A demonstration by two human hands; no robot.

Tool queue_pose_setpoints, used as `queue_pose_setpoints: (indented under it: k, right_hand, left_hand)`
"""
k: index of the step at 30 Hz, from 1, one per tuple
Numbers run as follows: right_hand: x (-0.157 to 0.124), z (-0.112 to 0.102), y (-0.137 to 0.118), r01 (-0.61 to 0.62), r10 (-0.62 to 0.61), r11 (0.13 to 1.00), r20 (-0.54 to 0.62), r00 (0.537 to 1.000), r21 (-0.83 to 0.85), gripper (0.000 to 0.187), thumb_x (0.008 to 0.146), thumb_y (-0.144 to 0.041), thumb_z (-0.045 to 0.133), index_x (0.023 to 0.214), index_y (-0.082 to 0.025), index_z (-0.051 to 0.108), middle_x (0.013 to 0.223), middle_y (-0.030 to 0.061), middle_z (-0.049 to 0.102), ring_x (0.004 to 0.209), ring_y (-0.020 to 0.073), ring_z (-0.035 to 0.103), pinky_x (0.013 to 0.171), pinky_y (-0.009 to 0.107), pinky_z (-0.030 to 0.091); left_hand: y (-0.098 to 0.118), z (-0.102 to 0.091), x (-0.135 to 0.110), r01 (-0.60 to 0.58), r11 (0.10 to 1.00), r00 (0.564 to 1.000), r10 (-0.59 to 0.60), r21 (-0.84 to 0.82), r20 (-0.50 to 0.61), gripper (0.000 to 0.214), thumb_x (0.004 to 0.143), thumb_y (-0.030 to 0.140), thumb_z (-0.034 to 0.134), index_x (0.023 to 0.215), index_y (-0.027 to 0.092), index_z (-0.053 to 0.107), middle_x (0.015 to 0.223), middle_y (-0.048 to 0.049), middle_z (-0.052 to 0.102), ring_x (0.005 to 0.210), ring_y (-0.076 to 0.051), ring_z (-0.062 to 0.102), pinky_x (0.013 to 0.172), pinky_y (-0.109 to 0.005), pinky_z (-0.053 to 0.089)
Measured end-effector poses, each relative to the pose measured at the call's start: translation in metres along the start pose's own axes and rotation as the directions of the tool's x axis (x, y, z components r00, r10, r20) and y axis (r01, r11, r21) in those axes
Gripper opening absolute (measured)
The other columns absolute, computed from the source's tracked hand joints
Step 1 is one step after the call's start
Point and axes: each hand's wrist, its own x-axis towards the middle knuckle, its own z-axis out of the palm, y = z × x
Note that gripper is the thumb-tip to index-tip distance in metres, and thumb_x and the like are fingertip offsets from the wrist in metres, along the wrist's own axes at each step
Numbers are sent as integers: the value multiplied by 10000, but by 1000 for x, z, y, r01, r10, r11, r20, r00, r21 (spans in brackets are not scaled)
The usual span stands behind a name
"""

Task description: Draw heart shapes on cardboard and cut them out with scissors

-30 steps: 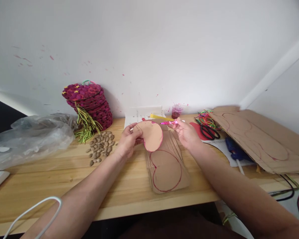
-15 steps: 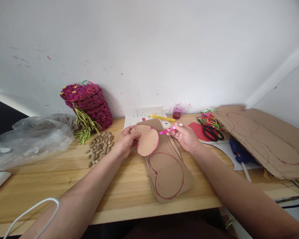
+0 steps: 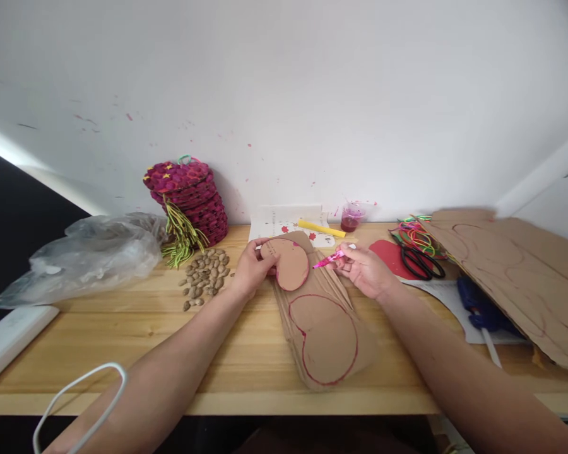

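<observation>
My left hand (image 3: 252, 269) grips a small cardboard heart cut-out (image 3: 288, 263) with a pink-painted rim, held just above the table. My right hand (image 3: 366, 271) pinches a pink-stained brush (image 3: 330, 258) whose tip points at the cut-out's right edge. Below them lies a stack of cardboard pieces (image 3: 324, 328), the top one bearing a red heart outline.
A pile of magenta woven pieces with green tassels (image 3: 189, 202), scattered seeds (image 3: 206, 277) and a plastic bag (image 3: 89, 255) sit at left. A cup of red paint (image 3: 351, 216), yellow marker (image 3: 322, 228), scissors (image 3: 421, 260), coloured bands, blue glue gun (image 3: 480, 309) and large cardboard sheet (image 3: 520, 271) sit at right.
The camera view has shifted, so everything sits further right and lower. Both hands came lower toward the table; the cut-out tilted flatter and the brush stays near its right edge.
</observation>
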Motion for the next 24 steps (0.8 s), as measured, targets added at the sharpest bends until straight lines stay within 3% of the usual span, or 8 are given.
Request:
queue_pose_setpoints:
  k: [6, 13, 16, 21, 24]
  right_hand:
    - [-2, 1, 0, 2, -2, 999, 15, 1000, -40, 331, 710, -424, 937, 731, -197, 698, 593, -27, 651, 676, 178, 733, 760, 314, 603]
    - [-1, -1, -2, -17, 18, 999, 33, 999, -50, 341, 714, -422, 934, 711, -199, 676, 619, -15, 656, 688, 180, 723, 780, 333, 604]
    - [-2, -1, -3, -45, 47, 998, 36, 998, -41, 331, 709, -406, 930, 689, -202, 671, 599, -20, 649, 681, 179, 715, 789, 342, 604]
    - [-2, -2, -6, -104, 104, 995, 54, 993, -6, 272, 713, -336, 910, 691, -201, 675, 608, -14, 665, 692, 179, 716, 787, 344, 605]
    - [-2, -4, -7, -158, 159, 987, 108, 981, -20, 260, 727, -324, 894, 692, -194, 671, 604, -10, 667, 702, 197, 741, 754, 339, 597]
  left_hand:
    - [1, 2, 0, -3, 997, 1000, 2, 73, 19, 524, 762, 203, 817, 1218, 184, 559, 796, -10, 711, 636, -151, 658, 598, -264, 576]
    - [7, 2, -2, 13, 998, 1000, -13, 55, 14, 367, 893, 352, 727, 1199, 179, 620, 770, -18, 681, 674, -165, 675, 585, -256, 582]
    - [6, 1, -1, 8, 998, 1000, -9, 57, 10, 353, 854, 283, 746, 1169, 178, 625, 798, -19, 684, 662, -153, 663, 568, -243, 570]
    - [9, 0, -5, -16, 997, 1000, 16, 80, -3, 651, 670, 96, 777, 1282, 198, 581, 849, 4, 673, 693, -159, 667, 572, -254, 581]
    - [12, -2, -7, 18, 998, 999, -20, 64, 28, 583, 594, 87, 758, 1157, 187, 642, 810, 8, 673, 633, -151, 643, 535, -251, 565]
